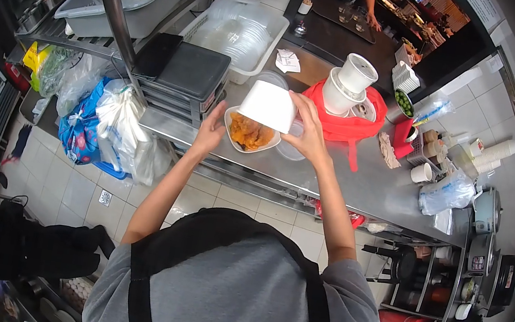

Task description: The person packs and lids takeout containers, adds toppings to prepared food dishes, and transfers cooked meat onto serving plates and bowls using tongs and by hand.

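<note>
A white container [268, 105] is tipped over a white bowl [251, 151], with my right hand [307, 134] gripping its right side. Orange-brown food pieces [249, 134] show in the bowl, partly covered by the tilted container. My left hand [210, 130] is at the bowl's left side, fingers stretched out and thumb near the rim; whether it touches the bowl is unclear. Clear round plastic lids [291, 149] lie on the steel counter beside the bowl. To the right, stacked white tubs [352, 85] stand in an open red bag [342, 128].
A black-lidded box [186, 70] and a white basket of clear lids [235, 32] stand at the left. A receipt [288, 62] lies behind. Paper cups [495, 153] and a plastic bag [447, 193] are at the right. Another person's hand [373, 21] shows past the counter.
</note>
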A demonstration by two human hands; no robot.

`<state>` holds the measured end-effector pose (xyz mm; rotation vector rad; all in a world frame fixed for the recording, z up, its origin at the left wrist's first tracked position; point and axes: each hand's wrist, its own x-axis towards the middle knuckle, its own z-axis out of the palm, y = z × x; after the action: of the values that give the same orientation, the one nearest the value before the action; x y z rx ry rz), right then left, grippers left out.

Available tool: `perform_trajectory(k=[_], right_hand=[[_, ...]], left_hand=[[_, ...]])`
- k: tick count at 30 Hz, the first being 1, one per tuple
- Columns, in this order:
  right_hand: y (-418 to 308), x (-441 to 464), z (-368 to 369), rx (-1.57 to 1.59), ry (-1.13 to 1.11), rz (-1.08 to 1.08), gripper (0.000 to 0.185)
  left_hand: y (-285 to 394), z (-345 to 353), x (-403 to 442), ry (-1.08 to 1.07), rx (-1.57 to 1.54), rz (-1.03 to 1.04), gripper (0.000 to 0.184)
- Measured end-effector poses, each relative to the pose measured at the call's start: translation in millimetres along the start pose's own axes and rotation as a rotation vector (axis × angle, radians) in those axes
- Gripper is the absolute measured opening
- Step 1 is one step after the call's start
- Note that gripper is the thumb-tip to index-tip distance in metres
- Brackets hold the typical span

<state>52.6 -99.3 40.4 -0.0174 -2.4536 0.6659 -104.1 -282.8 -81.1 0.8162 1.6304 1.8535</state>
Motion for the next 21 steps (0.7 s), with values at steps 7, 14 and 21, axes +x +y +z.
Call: perform_trajectory(k=[7, 14, 21], right_hand=[[-7, 0, -4, -0.028, 0.06, -0.022, 0.076], [-8, 0, -4, -0.017, 0.087, -0.009, 0.079], [2, 1, -3, 0.019, 0.058, 0.011, 0.079]], left_hand=[[12, 22, 2, -0.18, -0.264, 0.035, 0.08], [33, 19, 4, -0.223, -0.254, 0.044, 0.078], [26, 25, 10, -0.214, -0.215, 0.083, 0.077]])
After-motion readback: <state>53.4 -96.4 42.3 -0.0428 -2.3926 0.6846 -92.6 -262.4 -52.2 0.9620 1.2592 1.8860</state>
